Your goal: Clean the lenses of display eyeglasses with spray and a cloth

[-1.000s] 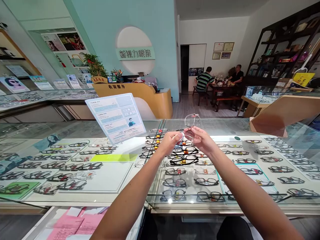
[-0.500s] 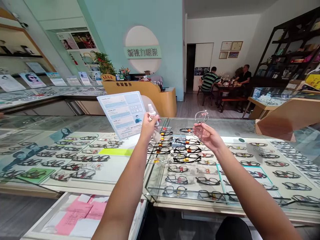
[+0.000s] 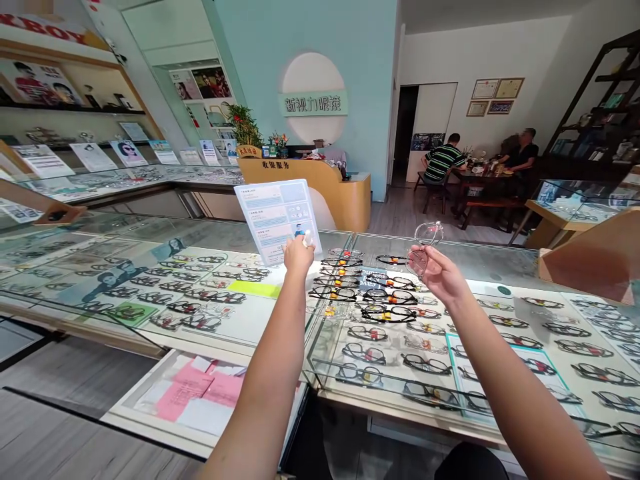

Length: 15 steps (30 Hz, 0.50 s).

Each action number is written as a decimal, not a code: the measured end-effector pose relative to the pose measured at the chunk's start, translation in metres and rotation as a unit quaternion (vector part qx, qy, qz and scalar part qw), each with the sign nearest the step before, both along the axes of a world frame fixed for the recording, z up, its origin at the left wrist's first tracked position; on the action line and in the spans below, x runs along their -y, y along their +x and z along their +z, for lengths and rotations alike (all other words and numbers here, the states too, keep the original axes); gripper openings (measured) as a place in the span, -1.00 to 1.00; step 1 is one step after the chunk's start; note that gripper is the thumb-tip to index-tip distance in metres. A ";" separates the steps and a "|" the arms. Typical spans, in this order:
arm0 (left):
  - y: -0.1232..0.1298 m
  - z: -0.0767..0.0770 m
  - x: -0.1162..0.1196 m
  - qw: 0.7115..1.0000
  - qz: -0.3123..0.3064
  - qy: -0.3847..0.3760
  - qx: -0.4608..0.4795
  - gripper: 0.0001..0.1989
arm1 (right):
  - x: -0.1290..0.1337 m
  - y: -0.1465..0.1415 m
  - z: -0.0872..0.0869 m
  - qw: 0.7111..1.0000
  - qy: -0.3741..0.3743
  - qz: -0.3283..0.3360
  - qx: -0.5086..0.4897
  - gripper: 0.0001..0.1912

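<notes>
My left hand [image 3: 299,255] is closed around a small white spray bottle [image 3: 307,238], mostly hidden by the fingers, in front of an upright blue-and-white leaflet [image 3: 273,213]. Clear-lensed glasses [image 3: 429,233] are pinched in my right hand [image 3: 440,273], raised above the glass counter. Between and below the hands, rows of dark-framed glasses [image 3: 389,313] with orange and red tags lie at the counter [image 3: 350,240].
An open drawer [image 3: 117,410] with pink and white papers is at the lower left. A brown angled board [image 3: 595,260] stands at the right. Behind are a wooden reception desk [image 3: 355,193] and two people seated at a table [image 3: 475,175].
The view has turned left, so the scene sits further right. My left hand has turned, leaving less of the bottle showing. My right hand still holds the glasses up.
</notes>
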<state>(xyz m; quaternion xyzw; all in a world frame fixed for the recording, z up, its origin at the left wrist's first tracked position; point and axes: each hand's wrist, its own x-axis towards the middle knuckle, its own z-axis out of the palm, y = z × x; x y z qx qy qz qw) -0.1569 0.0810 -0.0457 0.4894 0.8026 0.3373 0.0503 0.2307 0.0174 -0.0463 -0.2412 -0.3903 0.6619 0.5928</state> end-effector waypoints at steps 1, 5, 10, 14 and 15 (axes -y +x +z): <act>-0.001 -0.001 -0.001 1.000 0.000 -0.023 0.002 -0.66 | 0.001 -0.001 0.001 1.000 0.001 0.001 0.002 -0.82; -0.003 -0.004 -0.003 0.995 -0.002 -0.101 0.019 -0.61 | 0.004 -0.004 0.004 1.000 -0.001 0.009 0.003 -0.78; 0.002 -0.003 0.001 0.991 0.007 -0.131 0.034 -0.55 | 0.007 -0.008 0.007 1.000 -0.007 0.012 0.007 -0.76; 0.011 0.009 0.012 0.993 0.028 -0.109 0.029 -0.32 | 0.007 -0.007 0.007 1.000 -0.002 0.011 0.013 -0.77; 0.015 0.014 0.017 0.995 0.038 -0.090 0.021 -0.27 | 0.007 -0.006 0.007 1.000 0.002 0.009 0.015 -0.77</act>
